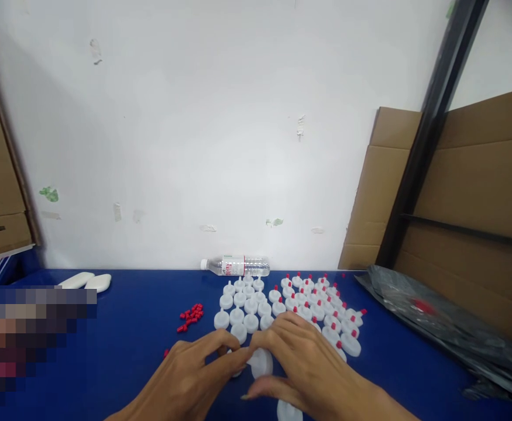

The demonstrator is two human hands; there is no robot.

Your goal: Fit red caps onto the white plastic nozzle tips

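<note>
Between my hands is a white plastic nozzle cap [261, 365], tipped on its side with its spout toward the left. My right hand [306, 359] curls around it, index finger above and thumb below. My left hand [203, 365] is closed, its thumb and index fingertips at the spout's tip; whatever they pinch is hidden. Another white cap, partly covered, lies under the left fingers. One more white cap [289, 411] sits below my right hand. Beyond my hands stand white nozzle caps with bare spouts [251, 323] and, to the right, several with red tips [332, 333].
Small red tips [191, 316] lie in a pile at left on the blue table [128, 351]. A clear bottle [236, 266] lies along the wall. Two white objects [98, 283] rest far left, near a blurred-out area. Dark plastic sheeting [444, 327] and cardboard [475, 187] are at right.
</note>
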